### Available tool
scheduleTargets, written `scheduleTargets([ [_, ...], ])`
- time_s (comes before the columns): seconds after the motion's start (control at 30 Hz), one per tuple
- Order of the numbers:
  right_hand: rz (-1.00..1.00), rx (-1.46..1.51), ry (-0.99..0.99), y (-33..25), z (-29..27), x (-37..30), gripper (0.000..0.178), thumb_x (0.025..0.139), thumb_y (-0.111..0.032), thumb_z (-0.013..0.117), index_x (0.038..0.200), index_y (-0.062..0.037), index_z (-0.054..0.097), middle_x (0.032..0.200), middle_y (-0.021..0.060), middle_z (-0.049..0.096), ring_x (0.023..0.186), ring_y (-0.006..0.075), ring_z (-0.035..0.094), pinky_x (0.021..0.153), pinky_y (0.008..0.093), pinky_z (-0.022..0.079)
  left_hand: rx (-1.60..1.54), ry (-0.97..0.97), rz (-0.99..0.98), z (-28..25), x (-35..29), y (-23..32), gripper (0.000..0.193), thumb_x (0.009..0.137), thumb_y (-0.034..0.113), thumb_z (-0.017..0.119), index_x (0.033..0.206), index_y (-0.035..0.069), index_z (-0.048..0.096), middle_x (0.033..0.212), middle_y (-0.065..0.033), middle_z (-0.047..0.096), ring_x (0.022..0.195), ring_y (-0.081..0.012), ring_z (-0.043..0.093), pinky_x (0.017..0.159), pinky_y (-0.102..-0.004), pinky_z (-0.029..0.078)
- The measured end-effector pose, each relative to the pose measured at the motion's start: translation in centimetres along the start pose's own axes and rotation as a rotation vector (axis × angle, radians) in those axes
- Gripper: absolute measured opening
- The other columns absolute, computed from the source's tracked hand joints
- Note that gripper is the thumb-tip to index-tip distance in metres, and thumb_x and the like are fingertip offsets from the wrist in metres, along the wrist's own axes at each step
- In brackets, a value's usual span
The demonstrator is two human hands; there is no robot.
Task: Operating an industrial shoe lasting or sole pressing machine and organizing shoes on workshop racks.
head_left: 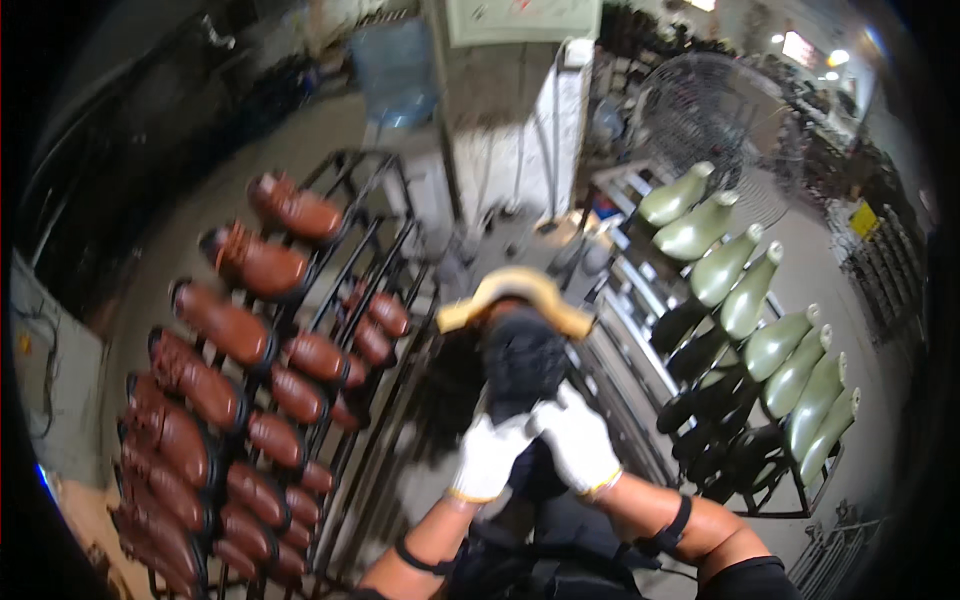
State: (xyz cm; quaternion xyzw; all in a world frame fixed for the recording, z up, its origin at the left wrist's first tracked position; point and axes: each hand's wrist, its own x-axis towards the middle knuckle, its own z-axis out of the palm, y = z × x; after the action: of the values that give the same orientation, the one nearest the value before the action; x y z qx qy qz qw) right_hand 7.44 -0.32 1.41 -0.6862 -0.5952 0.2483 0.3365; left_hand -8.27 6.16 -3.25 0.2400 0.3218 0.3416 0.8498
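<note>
A shoe with a black sole (524, 358) is held out in front of me, its sole turned up and a little reddish brown showing at the far end. My left hand (486, 457), in a white glove, is closed on the near end of the shoe. Beside it my right hand (576, 438), gloved the same way, grips that end from the right. The far end meets a yellow curved pad (516, 283) that arches around it. Whether shoe and pad touch, I cannot tell. My fingertips are partly hidden.
To the left stands a black rack (375, 240) with several tiers of reddish-brown shoes (225, 320). A rack at right carries pale green shoe lasts (725, 270) above dark shoes (690, 420). Beyond are a large fan (690, 110), a blue water bottle (395, 75) and a pillar (500, 90).
</note>
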Motion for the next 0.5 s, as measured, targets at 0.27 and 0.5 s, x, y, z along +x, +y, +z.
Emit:
scheduleTargets([
  [0.27,0.340,0.256,0.267,-4.1,5.0,-4.8,0.044,0.099,-0.004,0.062,0.142,0.0017,0.057,0.093,0.0112,0.075,0.077,0.0171,0.066,0.074,0.0358,0.056,0.987,0.081,0.471,-1.9,-7.4,-0.6,0.089,0.092,0.020,0.077,0.163,-0.002,0.029,0.118,-0.0236,0.073,0.104,-0.0385,0.071,0.106,-0.0497,0.049],
  [0.5,0.040,0.093,-0.459,1.8,9.4,-15.0,0.065,0.094,-0.026,0.079,0.148,-0.0006,0.053,0.128,0.0133,0.071,0.116,0.0231,0.069,0.101,0.0356,0.055,0.872,-0.564,0.356,-15.7,-14.7,-3.3,0.097,0.090,0.025,0.081,0.167,0.005,0.026,0.168,-0.0165,0.039,0.152,-0.0322,0.044,0.125,-0.0397,0.035],
])
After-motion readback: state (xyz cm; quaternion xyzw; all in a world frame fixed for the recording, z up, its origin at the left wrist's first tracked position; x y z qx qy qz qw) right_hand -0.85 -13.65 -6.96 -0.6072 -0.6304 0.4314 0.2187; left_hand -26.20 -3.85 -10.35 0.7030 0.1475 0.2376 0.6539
